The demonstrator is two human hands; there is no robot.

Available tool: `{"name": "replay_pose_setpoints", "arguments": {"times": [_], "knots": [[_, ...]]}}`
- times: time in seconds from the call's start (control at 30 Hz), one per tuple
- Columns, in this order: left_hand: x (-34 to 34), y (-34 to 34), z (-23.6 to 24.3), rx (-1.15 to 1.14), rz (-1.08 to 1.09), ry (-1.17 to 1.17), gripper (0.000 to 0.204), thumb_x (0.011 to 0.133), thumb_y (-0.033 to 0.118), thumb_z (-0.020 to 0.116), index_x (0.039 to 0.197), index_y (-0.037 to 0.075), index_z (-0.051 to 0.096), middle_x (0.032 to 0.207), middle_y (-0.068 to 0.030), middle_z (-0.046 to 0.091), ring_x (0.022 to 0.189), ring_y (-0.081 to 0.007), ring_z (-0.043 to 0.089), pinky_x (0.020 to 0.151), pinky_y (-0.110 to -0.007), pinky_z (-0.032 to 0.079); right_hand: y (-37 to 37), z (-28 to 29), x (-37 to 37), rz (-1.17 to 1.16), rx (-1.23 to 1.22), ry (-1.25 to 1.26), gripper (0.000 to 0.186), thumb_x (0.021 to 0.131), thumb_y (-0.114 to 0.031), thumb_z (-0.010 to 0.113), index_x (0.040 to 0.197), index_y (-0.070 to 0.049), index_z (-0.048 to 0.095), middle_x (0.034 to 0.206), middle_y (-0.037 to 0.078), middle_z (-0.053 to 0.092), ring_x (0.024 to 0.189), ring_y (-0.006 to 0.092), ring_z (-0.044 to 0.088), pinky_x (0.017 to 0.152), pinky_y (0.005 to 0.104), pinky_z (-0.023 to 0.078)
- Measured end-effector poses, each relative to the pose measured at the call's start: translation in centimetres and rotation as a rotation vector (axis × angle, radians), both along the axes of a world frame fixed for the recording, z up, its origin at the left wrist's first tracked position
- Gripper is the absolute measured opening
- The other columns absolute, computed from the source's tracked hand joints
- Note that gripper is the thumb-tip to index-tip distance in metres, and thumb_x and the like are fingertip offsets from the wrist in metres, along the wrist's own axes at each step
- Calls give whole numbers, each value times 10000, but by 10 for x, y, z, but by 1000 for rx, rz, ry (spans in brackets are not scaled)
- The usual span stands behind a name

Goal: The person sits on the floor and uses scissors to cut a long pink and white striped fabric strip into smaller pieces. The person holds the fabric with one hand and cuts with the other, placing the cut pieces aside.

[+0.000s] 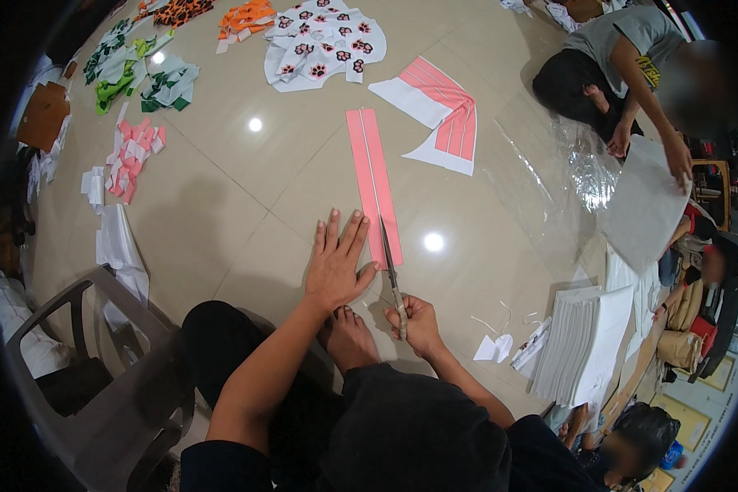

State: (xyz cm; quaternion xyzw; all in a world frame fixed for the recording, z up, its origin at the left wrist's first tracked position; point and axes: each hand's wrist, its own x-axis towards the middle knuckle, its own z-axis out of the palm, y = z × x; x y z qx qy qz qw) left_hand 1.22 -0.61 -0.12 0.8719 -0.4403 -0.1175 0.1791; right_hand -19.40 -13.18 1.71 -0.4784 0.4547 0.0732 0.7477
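Note:
A long pink fabric strip (358, 156) with a white line along its length lies on the tiled floor in front of me. My left hand (334, 261) is flat with fingers spread, on the floor at the strip's left side, its thumb touching the near left edge. Scissors (393, 275) are gripped in my right hand (418, 324), fingers wrapped round the handles. Their blades point away from me over the strip's near part, along the white line. How far apart the blades are I cannot tell. My bare foot (353, 338) rests just behind my left hand.
Farther off lie a pink-and-white striped piece (447, 102) and paw-print fabric (324, 41). Pink scraps (131, 156) and green scraps (160, 82) are at left, beside a grey chair (115, 385). A white stack (578, 340) stands at right; beyond it a person (623, 57) handles a white sheet (648, 201).

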Motion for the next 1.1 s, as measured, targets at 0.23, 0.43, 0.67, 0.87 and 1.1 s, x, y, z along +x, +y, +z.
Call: {"name": "replay_pose_setpoints", "arguments": {"times": [0.23, 0.43, 0.67, 0.87, 1.1], "knots": [[0, 0, -1, 31, 0, -5, 900, 1068, 582, 558, 1785, 113, 281, 1866, -92, 236, 1712, -473, 137, 1389, -635, 103, -3, 5, 12, 56, -76, 7, 287, 977, -127, 874, 898, -72, 604, 737, 12, 652, 539, 92, 581, 496, 277, 464], [0, 0, 0, 20, 0, -2, 907, 1063, 582, 568, 1784, 112, 284, 1867, -93, 236, 1712, -473, 141, 1388, -636, 107, -7, 6, 19, 42, -47, 11, 286, 980, -136, 875, 901, -74, 607, 754, 2, 653, 564, 81, 581, 504, 277, 469], [0, 0, -1, 0, 4, -11, 899, 1062, 576, 573, 1777, 103, 305, 1858, -106, 258, 1706, -480, 160, 1383, -644, 122, -8, 5, 18, 35, -30, 14, 280, 978, -121, 868, 897, -80, 604, 759, -5, 653, 564, 76, 578, 501, 268, 476], [0, 0, 0, 5, 0, -7, 888, 1069, 569, 561, 1777, 100, 301, 1857, -105, 259, 1706, -479, 154, 1383, -648, 124, -9, 6, 17, 21, -17, 4, 289, 976, -119, 868, 889, -79, 595, 748, -1, 649, 545, 79, 568, 492, 272, 470], [0, 0, -1, 16, -1, -15, 886, 1070, 571, 558, 1776, 100, 304, 1856, -104, 261, 1708, -471, 153, 1388, -638, 114, -12, 6, 29, 61, -84, 3, 300, 976, -128, 872, 882, -79, 591, 741, 8, 649, 539, 84, 574, 487, 273, 451]]}}
